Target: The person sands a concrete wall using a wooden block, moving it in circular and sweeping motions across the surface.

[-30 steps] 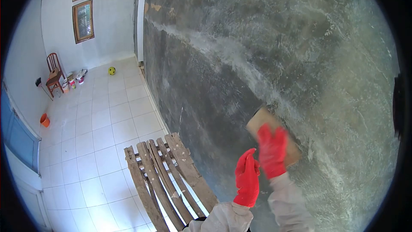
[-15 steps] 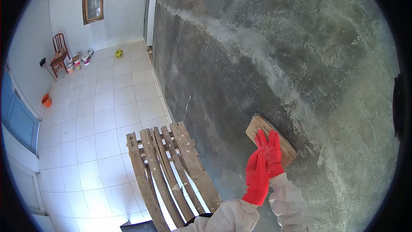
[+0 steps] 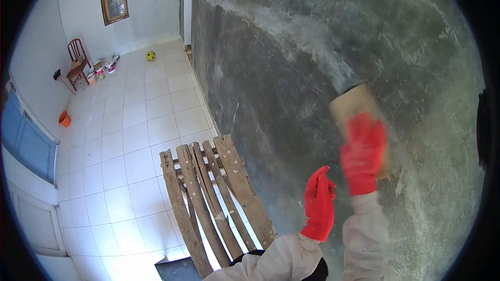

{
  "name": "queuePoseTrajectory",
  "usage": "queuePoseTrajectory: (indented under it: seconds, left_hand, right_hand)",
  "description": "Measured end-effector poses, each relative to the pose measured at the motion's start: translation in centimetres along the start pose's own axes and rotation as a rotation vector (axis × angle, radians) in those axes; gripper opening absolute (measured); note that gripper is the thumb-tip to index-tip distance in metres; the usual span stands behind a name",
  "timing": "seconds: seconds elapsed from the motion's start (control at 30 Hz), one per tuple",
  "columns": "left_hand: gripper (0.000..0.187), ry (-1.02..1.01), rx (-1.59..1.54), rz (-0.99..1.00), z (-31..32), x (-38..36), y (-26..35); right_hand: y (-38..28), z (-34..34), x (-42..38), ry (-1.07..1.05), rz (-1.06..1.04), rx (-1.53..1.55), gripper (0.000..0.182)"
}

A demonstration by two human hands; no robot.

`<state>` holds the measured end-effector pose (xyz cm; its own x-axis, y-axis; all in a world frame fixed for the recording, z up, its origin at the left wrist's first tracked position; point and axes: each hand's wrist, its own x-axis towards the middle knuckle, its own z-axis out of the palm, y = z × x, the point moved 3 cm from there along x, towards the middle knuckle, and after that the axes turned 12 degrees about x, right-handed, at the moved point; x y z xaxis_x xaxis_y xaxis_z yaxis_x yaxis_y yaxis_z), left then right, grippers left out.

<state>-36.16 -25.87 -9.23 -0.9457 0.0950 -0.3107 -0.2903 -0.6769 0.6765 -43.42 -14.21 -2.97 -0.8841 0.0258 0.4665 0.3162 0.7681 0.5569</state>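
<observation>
My right hand [image 3: 363, 151], in a red glove and smeared by motion, grips a wooden plastering float [image 3: 354, 105]. The float lies tilted against the grey plastered wall [image 3: 281, 104], and its grip is hidden under the glove. Lower and to the left, my left hand [image 3: 319, 205], also in a red glove, is apart from the float. Its fingers are curled together, and I see nothing in them. A pale, whitish streak [image 3: 312, 47] runs down the wall to the top end of the float.
Below left stands a rough wooden plank platform [image 3: 229, 198] beside the wall. On the white tiled floor [image 3: 125, 151] are an orange bucket [image 3: 64, 119], a yellow ball [image 3: 150, 55], a chair [image 3: 78, 65] and several paint pails [image 3: 99, 68]. A dark container [image 3: 179, 269] sits by the platform.
My right hand has moved the float up and to the right along the wall. My left hand, earlier against the right one, is now apart from it. The view has shifted slightly.
</observation>
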Motion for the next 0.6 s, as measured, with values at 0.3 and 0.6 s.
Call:
queuePoseTrajectory:
  seconds: [0.3,0.6]
  left_hand:
    - [0.026,0.043,0.106,0.152,-0.9,0.8,1.2]
    - [0.026,0.117,0.122,0.345,-1.0,0.9,1.7]
  right_hand:
    - [5.1,-4.9,-1.0,0.118,0.046,0.077,0.055]
    - [-2.3,5.3,-4.9,0.300,-0.022,0.586,0.053]
